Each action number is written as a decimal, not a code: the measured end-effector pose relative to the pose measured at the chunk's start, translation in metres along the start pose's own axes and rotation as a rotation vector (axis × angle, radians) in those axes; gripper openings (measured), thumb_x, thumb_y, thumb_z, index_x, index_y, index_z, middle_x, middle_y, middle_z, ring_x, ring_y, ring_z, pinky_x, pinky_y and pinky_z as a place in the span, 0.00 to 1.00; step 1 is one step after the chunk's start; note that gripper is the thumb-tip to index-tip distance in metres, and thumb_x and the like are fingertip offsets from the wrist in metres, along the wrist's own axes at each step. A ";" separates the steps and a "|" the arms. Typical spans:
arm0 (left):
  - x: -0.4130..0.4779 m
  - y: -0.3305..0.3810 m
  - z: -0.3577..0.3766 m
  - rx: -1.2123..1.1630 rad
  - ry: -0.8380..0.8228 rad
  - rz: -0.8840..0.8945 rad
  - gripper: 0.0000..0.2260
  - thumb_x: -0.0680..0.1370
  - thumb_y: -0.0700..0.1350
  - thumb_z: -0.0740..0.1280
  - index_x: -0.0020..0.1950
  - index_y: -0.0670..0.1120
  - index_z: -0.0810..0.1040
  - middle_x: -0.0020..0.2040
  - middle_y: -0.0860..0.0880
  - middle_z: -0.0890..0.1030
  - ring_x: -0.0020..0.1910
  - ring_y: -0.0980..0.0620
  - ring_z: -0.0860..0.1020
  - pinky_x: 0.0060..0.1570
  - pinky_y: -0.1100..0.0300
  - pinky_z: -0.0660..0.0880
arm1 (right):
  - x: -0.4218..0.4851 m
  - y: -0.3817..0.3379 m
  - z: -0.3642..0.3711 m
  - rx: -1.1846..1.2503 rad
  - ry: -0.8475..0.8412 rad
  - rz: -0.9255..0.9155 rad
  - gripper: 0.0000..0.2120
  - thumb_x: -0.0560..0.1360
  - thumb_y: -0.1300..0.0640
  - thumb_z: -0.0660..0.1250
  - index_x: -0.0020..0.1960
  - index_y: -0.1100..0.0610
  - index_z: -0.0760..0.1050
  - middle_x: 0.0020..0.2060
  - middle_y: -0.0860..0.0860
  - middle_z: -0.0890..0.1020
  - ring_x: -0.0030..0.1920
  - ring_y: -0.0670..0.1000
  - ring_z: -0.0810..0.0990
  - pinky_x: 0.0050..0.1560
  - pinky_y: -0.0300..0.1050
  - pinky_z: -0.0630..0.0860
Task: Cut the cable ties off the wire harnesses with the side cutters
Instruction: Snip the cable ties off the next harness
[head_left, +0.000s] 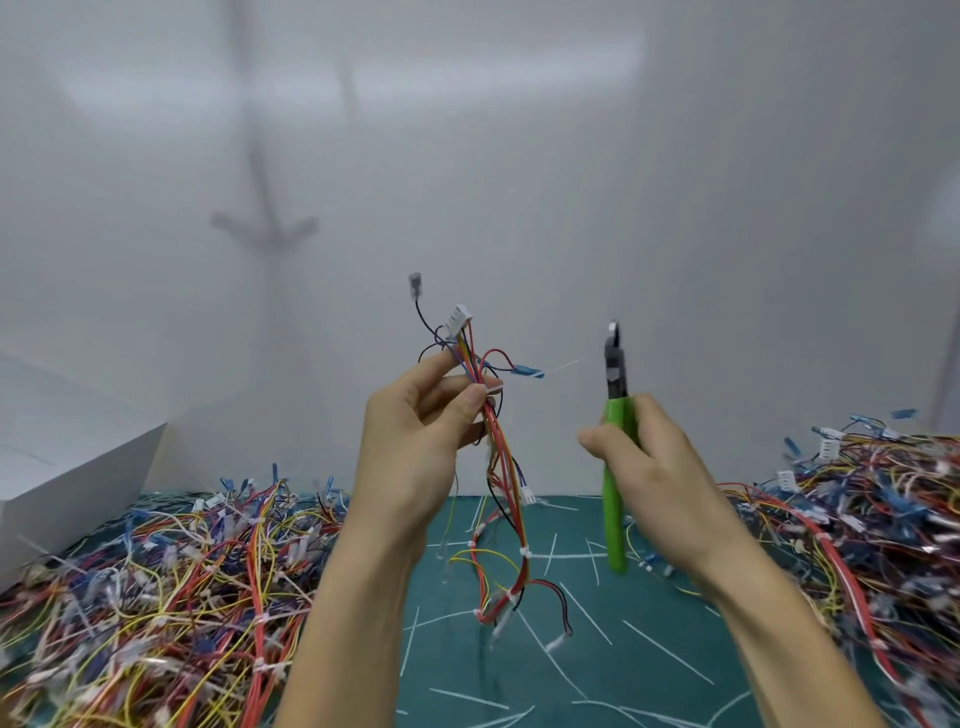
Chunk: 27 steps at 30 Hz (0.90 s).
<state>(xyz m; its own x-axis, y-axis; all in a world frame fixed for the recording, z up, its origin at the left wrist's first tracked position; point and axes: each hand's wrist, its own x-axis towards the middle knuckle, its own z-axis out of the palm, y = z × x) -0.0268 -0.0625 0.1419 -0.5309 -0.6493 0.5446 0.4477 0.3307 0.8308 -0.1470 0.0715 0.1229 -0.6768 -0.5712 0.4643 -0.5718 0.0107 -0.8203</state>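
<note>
Left hand (415, 447) pinches wire harness (498, 457); right hand (660, 467) beside it grips side cutters (615, 441)

The head-worn wide-angle camera looks forward and slightly down, close behind the left hand (410, 457) and right hand (660, 467), toward the white wall (675, 182).

Multicoloured wire harness (498, 457) hanging upright, white cable ties (524, 552) on; green-handled side cutters (616, 447) upright.

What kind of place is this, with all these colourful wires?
Probably a workbench in a wiring workshop: heaps of wire harnesses, a green cutting mat strewn with snipped cable ties, and side cutters in the right hand.
</note>
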 end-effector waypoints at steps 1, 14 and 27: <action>0.000 0.000 0.001 -0.005 0.011 0.004 0.13 0.80 0.34 0.65 0.59 0.50 0.78 0.42 0.54 0.86 0.44 0.60 0.83 0.43 0.66 0.80 | 0.000 0.000 0.001 0.023 -0.076 0.000 0.11 0.70 0.43 0.61 0.45 0.49 0.71 0.29 0.39 0.73 0.36 0.47 0.71 0.46 0.56 0.74; -0.003 -0.001 0.008 -0.018 0.001 0.003 0.16 0.80 0.34 0.65 0.67 0.42 0.76 0.48 0.48 0.86 0.46 0.53 0.83 0.51 0.55 0.81 | -0.006 -0.006 0.017 -0.165 -0.227 -0.087 0.31 0.70 0.26 0.47 0.40 0.49 0.76 0.27 0.31 0.76 0.31 0.39 0.74 0.42 0.45 0.72; -0.004 -0.004 0.013 -0.012 -0.034 0.014 0.16 0.79 0.34 0.66 0.66 0.43 0.77 0.48 0.41 0.85 0.44 0.50 0.82 0.50 0.48 0.80 | -0.006 -0.006 0.013 -0.201 -0.177 -0.081 0.33 0.68 0.26 0.46 0.35 0.52 0.75 0.24 0.37 0.76 0.28 0.43 0.72 0.36 0.46 0.70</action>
<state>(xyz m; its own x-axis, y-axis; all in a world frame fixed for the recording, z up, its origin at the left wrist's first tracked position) -0.0362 -0.0527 0.1378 -0.5481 -0.6211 0.5602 0.4638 0.3317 0.8215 -0.1330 0.0641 0.1205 -0.5436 -0.7110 0.4461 -0.7134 0.1114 -0.6918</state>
